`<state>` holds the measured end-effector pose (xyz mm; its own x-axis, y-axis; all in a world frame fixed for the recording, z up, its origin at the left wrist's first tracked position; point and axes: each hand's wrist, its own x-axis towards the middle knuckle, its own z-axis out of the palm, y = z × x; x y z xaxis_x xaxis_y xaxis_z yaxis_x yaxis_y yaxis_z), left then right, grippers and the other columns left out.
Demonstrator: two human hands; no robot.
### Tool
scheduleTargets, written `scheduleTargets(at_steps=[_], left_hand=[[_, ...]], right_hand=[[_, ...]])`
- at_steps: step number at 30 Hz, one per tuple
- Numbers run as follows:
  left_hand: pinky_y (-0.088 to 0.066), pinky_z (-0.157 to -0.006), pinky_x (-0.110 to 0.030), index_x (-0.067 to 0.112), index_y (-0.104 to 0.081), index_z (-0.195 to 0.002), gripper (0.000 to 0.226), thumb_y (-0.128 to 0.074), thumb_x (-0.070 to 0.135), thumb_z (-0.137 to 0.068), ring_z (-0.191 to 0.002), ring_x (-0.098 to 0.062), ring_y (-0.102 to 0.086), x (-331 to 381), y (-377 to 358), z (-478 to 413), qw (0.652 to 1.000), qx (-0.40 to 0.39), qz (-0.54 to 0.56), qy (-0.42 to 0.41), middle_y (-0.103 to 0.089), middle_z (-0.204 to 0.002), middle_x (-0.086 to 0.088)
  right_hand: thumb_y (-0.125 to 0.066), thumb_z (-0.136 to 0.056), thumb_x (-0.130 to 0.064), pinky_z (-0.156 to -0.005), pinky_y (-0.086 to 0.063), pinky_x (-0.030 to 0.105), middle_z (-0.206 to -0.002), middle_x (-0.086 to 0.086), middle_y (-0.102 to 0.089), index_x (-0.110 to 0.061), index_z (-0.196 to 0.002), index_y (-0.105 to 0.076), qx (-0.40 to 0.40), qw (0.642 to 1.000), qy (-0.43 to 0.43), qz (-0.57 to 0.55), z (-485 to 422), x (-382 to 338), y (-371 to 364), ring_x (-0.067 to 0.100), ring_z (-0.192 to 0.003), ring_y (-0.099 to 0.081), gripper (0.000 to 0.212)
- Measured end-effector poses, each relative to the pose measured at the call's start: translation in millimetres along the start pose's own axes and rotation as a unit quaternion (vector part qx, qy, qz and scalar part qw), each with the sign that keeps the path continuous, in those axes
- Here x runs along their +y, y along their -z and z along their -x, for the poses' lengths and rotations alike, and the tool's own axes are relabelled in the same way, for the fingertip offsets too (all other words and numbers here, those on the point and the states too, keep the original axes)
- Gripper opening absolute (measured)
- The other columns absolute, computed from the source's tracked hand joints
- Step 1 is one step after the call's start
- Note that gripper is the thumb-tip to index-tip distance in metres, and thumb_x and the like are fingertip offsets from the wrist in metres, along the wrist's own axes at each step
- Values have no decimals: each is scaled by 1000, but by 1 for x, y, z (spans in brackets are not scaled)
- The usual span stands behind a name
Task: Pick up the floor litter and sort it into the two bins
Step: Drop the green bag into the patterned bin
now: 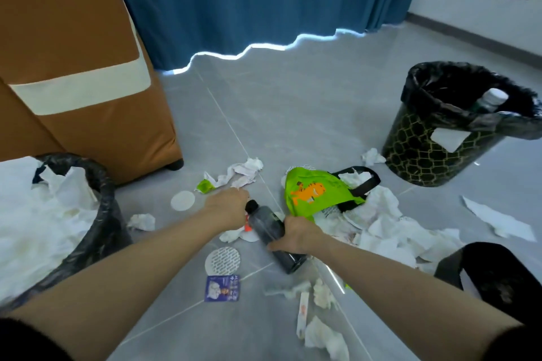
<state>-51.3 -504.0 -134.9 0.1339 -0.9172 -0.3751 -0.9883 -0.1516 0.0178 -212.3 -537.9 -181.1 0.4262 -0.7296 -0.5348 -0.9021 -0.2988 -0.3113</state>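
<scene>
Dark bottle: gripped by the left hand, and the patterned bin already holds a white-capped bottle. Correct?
Wrong hand. The head view shows the right hand gripping the dark bottle; the left hand is beside its cap, near the crumpled paper. The patterned bin does hold a white-capped bottle.

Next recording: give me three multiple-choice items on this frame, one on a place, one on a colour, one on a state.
1. Where is the white-capped bottle?
A) on a shelf
B) inside the patterned bin
C) flat on the floor

2. What colour is the cartoon bag?
A) red
B) blue
C) green

3. The dark bottle is:
A) gripped by the right hand
B) standing in a bin
C) lying untouched

Answers: 1 B, its cap shows above that bin's rim; 2 C, the fabric is bright green; 3 A, the hand wraps its body.
</scene>
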Motion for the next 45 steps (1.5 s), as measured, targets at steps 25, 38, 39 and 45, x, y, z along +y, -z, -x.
scheduleTargets(at_steps=[25,38,39,45], left_hand=[[-39,-89,-19,23,-57,-128,41,-63,31,-88,-107,0,-53,75,53,12,780,21,619,-87,-60,-125,9],[-42,-78,-14,17,-60,-124,37,-65,24,-87,-101,-6,-55,144,78,4,779,61,613,-120,-61,-119,5],[-41,-79,-16,15,-61,-124,38,-66,21,-87,-100,-7,-56,149,83,2,775,84,615,-116,-62,-118,1],[-45,-65,-18,16,-55,-128,39,-61,22,-90,-82,-12,-58,180,120,-5,752,100,639,-128,-61,-108,-4]], right_hand=[[-59,-85,3,-94,-52,31,-115,15,-62,-1,-114,-59,10,899,75,-432,76,51,123,23,-106,-62,30],[-57,-92,-32,-73,-58,32,-104,6,-60,-18,-118,-47,219,865,35,-449,117,92,157,22,-86,-64,30],[-58,-92,-30,-70,-58,31,-107,11,-59,-16,-116,-48,254,857,39,-447,118,95,164,21,-88,-62,30],[-57,-92,-26,-65,-59,28,-91,7,-53,-9,-125,-45,483,749,39,-452,130,125,217,20,-83,-61,38]])
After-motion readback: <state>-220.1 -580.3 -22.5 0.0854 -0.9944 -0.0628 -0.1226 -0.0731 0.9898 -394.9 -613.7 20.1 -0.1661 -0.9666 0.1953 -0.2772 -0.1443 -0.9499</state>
